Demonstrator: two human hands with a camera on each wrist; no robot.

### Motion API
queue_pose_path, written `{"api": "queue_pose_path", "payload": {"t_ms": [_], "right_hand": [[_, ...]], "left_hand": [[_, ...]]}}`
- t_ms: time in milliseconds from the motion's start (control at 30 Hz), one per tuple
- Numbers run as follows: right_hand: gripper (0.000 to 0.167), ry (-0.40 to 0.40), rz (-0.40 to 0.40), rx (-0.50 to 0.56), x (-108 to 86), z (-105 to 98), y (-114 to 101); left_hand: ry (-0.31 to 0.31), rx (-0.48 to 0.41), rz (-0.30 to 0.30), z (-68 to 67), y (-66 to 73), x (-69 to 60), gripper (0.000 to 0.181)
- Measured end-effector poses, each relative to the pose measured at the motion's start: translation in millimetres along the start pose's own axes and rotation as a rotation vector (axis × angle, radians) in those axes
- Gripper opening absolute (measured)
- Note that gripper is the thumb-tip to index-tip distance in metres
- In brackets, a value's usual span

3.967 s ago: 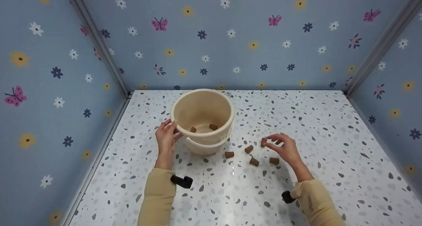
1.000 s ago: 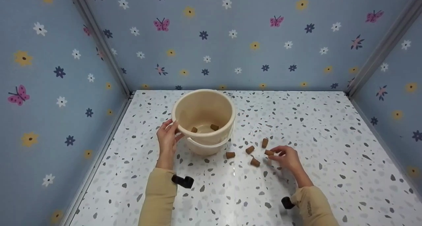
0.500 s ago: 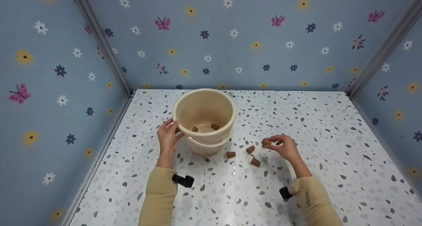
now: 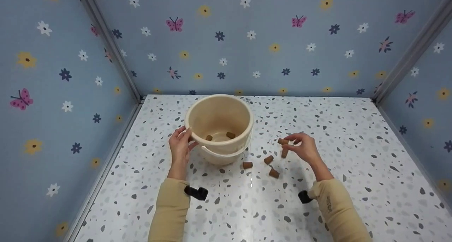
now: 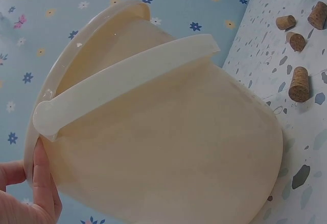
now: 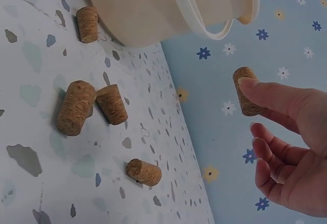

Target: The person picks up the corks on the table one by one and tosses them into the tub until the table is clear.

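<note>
A cream bucket (image 4: 221, 159) with a pale handle (image 5: 127, 78) stands on the speckled table. Its rim is pinched at the left by my left hand (image 4: 179, 146), thumb and fingers on either side. Two corks (image 4: 230, 135) lie on the bucket's floor. To the right, my right hand (image 4: 304, 148) holds a cork (image 6: 249, 91) between thumb and forefinger, raised above the table; its other fingers curl loosely, as the right wrist view shows. Beneath that hand lies another cork (image 4: 284, 153), partly covered in the head view.
Several corks lie between bucket and right hand: one cork (image 4: 247, 165) close to the bucket's base, another cork (image 4: 268, 159) farther right, and a cork (image 4: 274, 173) nearer the front. Blue flowered walls (image 4: 247, 41) enclose the table (image 4: 335, 129) at the back and sides.
My right hand took up the nearest right-hand cork from the table. Over the last second it lifted that cork away from me and slightly left. My left hand keeps its hold on the rim.
</note>
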State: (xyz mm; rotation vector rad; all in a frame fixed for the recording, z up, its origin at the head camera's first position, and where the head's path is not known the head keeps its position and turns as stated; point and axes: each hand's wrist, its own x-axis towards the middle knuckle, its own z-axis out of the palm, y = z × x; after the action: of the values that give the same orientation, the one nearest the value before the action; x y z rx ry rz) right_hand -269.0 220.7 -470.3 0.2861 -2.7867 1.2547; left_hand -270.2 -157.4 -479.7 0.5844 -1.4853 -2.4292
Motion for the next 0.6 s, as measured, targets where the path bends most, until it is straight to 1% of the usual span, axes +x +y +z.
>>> {"api": "queue_pose_path", "payload": {"t_ms": [33,67,100,133,167,200,233,267,333,367,400,433,467,500,533,567,600], "right_hand": [[0.027,0.003,-0.01,-0.005,1.5,-0.7,-2.3],[0.027,0.005,-0.016,-0.006,2.9,-1.5,-4.8],[0.027,0.006,-0.022,-0.007,4.2,-2.3,-7.5],[0.027,0.003,-0.027,-0.005,5.4,-3.2,-10.1],[0.027,0.0,-0.03,-0.003,6.7,-4.0,-12.7],[0.027,-0.003,-0.028,0.004,8.0,-4.7,-15.3],[0.027,-0.006,-0.025,0.009,9.2,-5.5,-18.0],[0.028,-0.01,-0.024,0.011,10.5,-6.1,-20.6],[0.028,-0.015,-0.036,0.009,13.3,-7.1,-24.9],[0.028,-0.012,-0.042,0.008,14.6,-7.6,-27.2],[0.028,-0.01,-0.049,0.006,16.1,-8.0,-29.3],[0.028,-0.007,-0.059,0.002,17.4,-8.6,-31.3],[0.027,-0.005,-0.069,-0.004,18.9,-9.0,-32.9],[0.027,-0.002,-0.079,-0.005,20.1,-9.4,-34.9],[0.027,0.001,-0.085,-0.006,21.2,-9.8,-37.0],[0.026,0.001,-0.087,-0.01,22.4,-10.1,-39.0],[0.026,0.002,-0.091,-0.013,23.6,-10.3,-40.8]], "left_hand": [[-0.014,-0.029,0.02,-8.4,-16.9,20.2,0.035],[-0.025,-0.033,0.046,-16.5,-33.9,39.8,0.037],[-0.031,-0.046,0.072,-24.0,-50.3,58.4,0.04],[-0.035,-0.065,0.085,-31.0,-65.6,75.5,0.043],[-0.017,-0.05,0.099,-38.1,-82.9,95.5,0.049],[-0.005,-0.031,0.088,-38.5,-84.4,97.6,0.051],[-0.017,-0.05,0.078,-34.2,-74.8,86.0,0.048],[-0.013,-0.043,0.063,-33.9,-75.5,85.8,0.046],[0.006,-0.034,0.007,-23.7,-52.6,61.4,0.044],[-0.009,-0.041,-0.005,-24.6,-52.7,61.9,0.039],[-0.007,-0.037,-0.006,-21.2,-44.6,52.8,0.036],[-0.005,-0.048,-0.014,-18.8,-39.6,47.8,0.035],[0.01,-0.029,-0.007,-22.1,-48.1,58.4,0.037],[0.026,-0.007,0.002,-18.6,-41.3,50.9,0.04],[0.007,-0.029,0.003,-16.1,-35.1,43.2,0.037],[0.008,-0.017,0.005,-18.4,-40.5,49.4,0.038],[0.023,0.01,0.008,-15.4,-34.5,42.9,0.042]]}}
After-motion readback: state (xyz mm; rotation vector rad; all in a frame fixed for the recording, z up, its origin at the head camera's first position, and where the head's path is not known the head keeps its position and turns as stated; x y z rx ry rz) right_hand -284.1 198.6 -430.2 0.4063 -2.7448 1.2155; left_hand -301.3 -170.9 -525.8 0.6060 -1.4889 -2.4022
